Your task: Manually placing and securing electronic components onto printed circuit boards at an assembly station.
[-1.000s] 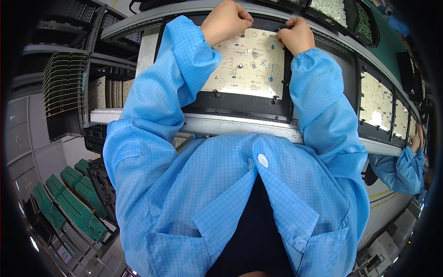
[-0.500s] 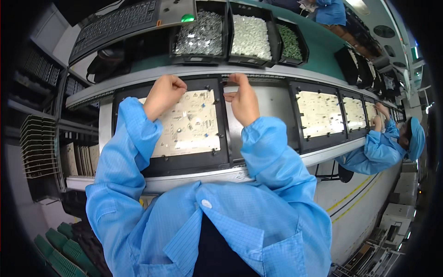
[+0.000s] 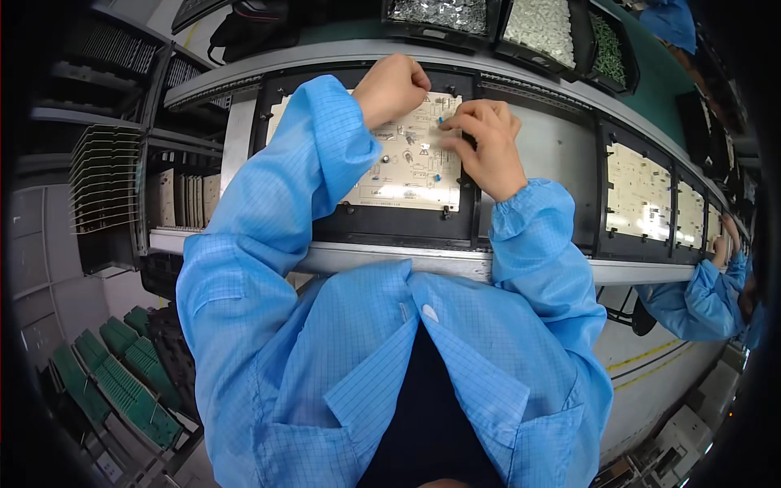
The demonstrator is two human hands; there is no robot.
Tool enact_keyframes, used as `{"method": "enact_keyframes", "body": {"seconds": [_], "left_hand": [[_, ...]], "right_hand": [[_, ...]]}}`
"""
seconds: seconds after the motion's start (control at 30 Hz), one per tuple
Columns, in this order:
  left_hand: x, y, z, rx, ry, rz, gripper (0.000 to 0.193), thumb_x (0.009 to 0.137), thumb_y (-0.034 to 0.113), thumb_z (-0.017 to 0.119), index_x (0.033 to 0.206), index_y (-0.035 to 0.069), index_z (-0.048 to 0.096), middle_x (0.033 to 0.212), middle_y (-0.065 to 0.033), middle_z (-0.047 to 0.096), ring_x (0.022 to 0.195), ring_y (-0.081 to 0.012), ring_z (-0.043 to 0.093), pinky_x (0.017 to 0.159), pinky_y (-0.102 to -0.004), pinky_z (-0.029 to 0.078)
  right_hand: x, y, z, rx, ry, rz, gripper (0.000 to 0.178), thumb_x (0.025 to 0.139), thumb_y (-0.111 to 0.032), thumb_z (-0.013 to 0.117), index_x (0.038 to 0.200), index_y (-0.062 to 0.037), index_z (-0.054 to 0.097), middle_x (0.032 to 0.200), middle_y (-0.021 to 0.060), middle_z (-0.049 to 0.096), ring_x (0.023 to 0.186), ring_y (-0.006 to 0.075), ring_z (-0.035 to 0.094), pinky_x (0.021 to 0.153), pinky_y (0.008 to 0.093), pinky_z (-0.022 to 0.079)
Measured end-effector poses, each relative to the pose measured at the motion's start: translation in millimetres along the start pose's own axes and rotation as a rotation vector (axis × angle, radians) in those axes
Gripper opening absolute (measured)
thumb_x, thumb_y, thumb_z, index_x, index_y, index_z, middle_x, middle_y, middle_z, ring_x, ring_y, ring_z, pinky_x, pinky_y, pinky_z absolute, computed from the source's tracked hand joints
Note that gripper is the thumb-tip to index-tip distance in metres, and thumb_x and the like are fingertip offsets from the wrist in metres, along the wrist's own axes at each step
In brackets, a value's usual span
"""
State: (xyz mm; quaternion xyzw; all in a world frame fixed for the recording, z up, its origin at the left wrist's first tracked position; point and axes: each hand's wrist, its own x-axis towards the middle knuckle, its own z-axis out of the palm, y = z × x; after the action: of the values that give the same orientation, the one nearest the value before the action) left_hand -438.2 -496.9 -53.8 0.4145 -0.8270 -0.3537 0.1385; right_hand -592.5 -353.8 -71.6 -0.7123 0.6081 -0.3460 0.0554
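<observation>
A cream circuit board [image 3: 407,195] with small parts on it, two of them blue, lies in a black frame [image 3: 390,228] on the rail in front of me. Over the board's far edge is my left hand [image 3: 393,88], its fingers curled together; whatever they may hold is hidden. My right hand [image 3: 490,148] reaches over the board's right edge. Its thumb and index finger are apart beside the far blue component [image 3: 441,121], their tips slightly blurred, and I see nothing between them. My left sleeve covers the board's left part.
Black bins of silvery parts [image 3: 439,12], white parts [image 3: 541,31] and green parts [image 3: 608,53] stand behind the rail. More framed boards [image 3: 639,191] sit to the right, where a co-worker in blue [image 3: 700,301] works. Racks of boards [image 3: 106,179] stand at left.
My view has shifted, so the board and bins appear farther right and higher. My right hand has moved left, from beside the frame to over the board's right edge. My left hand stays curled.
</observation>
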Motion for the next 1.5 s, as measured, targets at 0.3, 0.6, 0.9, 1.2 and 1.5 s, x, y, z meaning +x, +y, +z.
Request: {"method": "enact_keyframes", "body": {"seconds": [0.3,0.6,0.9,1.2,1.5], "left_hand": [[0,-4,12,-0.036,0.012,0.027,0.016,0.074,0.005,0.063,0.085,-0.002,0.073,0.083,-0.0190,0.070,0.080,-0.0289,0.069,0.076,-0.0367,0.054],[1,0,19,-0.008,0.006,0.048,0.016,0.076,0.005,0.063,0.086,-0.003,0.073,0.083,-0.0193,0.070,0.082,-0.0294,0.069,0.079,-0.0373,0.054],[4,6,17,-0.034,-0.003,0.074,0.014,0.076,0.005,0.063,0.084,-0.003,0.072,0.082,-0.0210,0.069,0.081,-0.0332,0.068,0.078,-0.0386,0.052],[-4,11,29,0.158,0.067,0.148,0.016,0.078,0.004,0.061,0.088,-0.005,0.070,0.083,-0.0235,0.068,0.076,-0.0347,0.068,0.072,-0.0385,0.053],[-12,23,22,0.164,0.052,0.112,0.030,0.083,0.004,0.062,0.111,-0.004,0.061,0.097,-0.0233,0.065,0.097,-0.0379,0.062,0.086,-0.0421,0.049]], "right_hand": [[-5,-11,29,0.024,-0.100,-0.013,0.012,0.076,-0.016,0.075,0.085,-0.0114,0.069,0.094,0.0007,0.057,0.099,0.0236,0.048,0.092,0.0397,0.029],[-7,22,10,0.173,0.176,0.153,0.006,0.089,0.002,0.055,0.093,-0.0018,0.055,0.081,0.0122,0.057,0.076,0.0294,0.054,0.070,0.0363,0.045],[-6,37,0,0.194,0.330,0.339,0.003,0.093,0.002,0.051,0.094,-0.0005,0.052,0.077,0.0102,0.060,0.072,0.0191,0.060,0.067,0.0303,0.048],[-5,25,-5,0.383,0.324,0.492,0.004,0.092,-0.001,0.058,0.095,0.0017,0.058,0.079,0.0075,0.065,0.074,0.0138,0.062,0.067,0.0267,0.050],[-10,44,4,0.428,0.294,0.516,0.008,0.092,-0.001,0.058,0.099,0.0017,0.061,0.088,0.0071,0.067,0.081,0.0130,0.062,0.073,0.0259,0.050]]}}
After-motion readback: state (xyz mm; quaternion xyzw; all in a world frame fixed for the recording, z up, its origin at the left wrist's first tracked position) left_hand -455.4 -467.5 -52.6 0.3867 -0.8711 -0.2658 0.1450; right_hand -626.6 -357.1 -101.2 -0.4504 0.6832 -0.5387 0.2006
